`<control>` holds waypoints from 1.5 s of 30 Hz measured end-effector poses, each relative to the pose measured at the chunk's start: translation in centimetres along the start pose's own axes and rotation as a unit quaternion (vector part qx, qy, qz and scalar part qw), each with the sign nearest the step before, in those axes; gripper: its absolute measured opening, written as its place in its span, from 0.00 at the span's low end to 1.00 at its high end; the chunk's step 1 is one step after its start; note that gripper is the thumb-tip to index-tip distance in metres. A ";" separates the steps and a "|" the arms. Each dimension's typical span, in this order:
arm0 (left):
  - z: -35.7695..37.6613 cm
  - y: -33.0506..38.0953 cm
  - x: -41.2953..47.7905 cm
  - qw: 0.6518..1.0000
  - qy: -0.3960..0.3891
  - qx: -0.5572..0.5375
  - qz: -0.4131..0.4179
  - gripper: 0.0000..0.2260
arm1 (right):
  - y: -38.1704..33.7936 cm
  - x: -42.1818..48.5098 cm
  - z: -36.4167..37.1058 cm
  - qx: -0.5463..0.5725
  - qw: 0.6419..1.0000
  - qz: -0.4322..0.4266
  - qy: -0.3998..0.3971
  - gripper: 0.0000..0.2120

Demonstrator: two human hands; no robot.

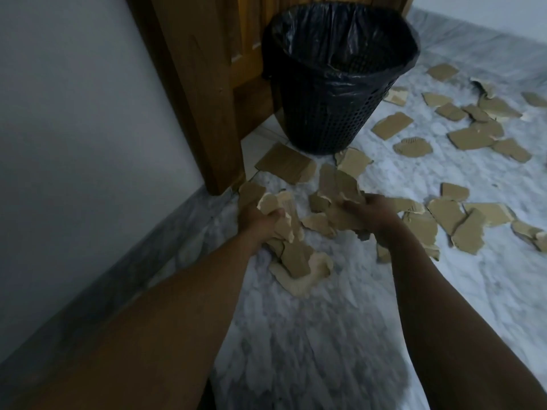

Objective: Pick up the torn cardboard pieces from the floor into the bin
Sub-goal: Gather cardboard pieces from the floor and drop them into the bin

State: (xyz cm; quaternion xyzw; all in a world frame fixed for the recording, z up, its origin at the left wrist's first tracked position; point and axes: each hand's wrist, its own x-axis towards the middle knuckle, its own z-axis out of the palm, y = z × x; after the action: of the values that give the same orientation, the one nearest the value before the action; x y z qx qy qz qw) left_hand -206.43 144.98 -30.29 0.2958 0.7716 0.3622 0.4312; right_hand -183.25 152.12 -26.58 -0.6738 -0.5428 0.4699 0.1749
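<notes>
Several torn brown cardboard pieces lie across the marble floor (325, 335). My left hand (259, 221) is closed around a bunch of cardboard pieces (284, 214) that hang down to a pale scrap (302, 281) on the floor. My right hand (374, 214) grips another cluster of cardboard pieces (337, 184) near the middle. The black mesh bin (334, 113), lined with a black bag, stands upright beyond both hands. More cardboard pieces (470, 137) are scattered to the bin's right.
A wooden door frame (192, 84) rises left of the bin, with a grey wall (74, 128) and dark skirting (133, 267) along the left. A flat cardboard piece (284, 164) lies at the frame's foot.
</notes>
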 end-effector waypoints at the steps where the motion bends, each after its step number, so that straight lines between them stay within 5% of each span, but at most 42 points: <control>1: -0.2 0.6 0.4 1.000 0.008 -0.007 0.011 0.25 | 0.1 -0.2 -0.3 0.006 0.999 0.013 -0.029 0.18; 4: -1.3 1.7 1.6 0.998 0.049 -0.037 0.034 0.27 | -0.7 -0.8 0.0 -0.062 0.983 0.040 -0.170 0.19; 6: -2.0 1.9 2.2 0.994 0.087 -0.056 0.026 0.29 | -1.7 -1.1 1.4 -0.231 0.947 0.022 -0.220 0.24; 10: -2.2 1.9 2.5 0.989 0.145 -0.036 0.026 0.25 | -2.9 -2.2 6.5 -0.390 0.887 -0.010 -0.246 0.37; 14: -1.2 1.1 2.9 0.989 0.145 -0.009 -0.008 0.25 | -1.4 -2.9 9.9 -0.484 0.849 -0.107 -0.184 0.33; 20: -1.3 -0.8 4.0 0.983 0.074 0.162 -0.044 0.33 | -0.2 -2.3 9.3 -0.443 0.874 -0.073 -0.185 0.42; 25: -0.8 -1.5 3.9 0.972 0.051 0.220 -0.068 0.54 | -0.7 -0.5 7.0 -0.445 0.872 -0.017 -0.205 0.41; 30: -0.4 -0.7 5.4 0.938 0.051 0.329 -0.101 0.61 | -1.5 0.6 4.7 -0.409 0.898 -0.011 -0.163 0.39; 35: -0.4 -0.4 6.7 0.962 0.022 0.260 -0.083 0.52 | 0.1 -0.3 7.1 -0.397 0.907 -0.056 -0.130 0.29; 41: -1.4 0.3 6.5 0.989 0.007 0.149 0.020 0.43 | -0.4 0.3 4.0 -0.248 0.955 -0.002 -0.163 0.39; 45: -1.2 1.3 6.3 0.987 -0.074 0.135 0.049 0.38 | -0.3 1.6 -0.1 0.096 0.981 0.077 -0.153 0.15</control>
State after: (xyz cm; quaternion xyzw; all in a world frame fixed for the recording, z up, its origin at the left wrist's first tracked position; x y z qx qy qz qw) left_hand -210.12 150.23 -31.61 0.4150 0.7635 0.2529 0.4252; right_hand -183.40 153.67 -27.03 -0.6139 -0.4623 0.6290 0.1173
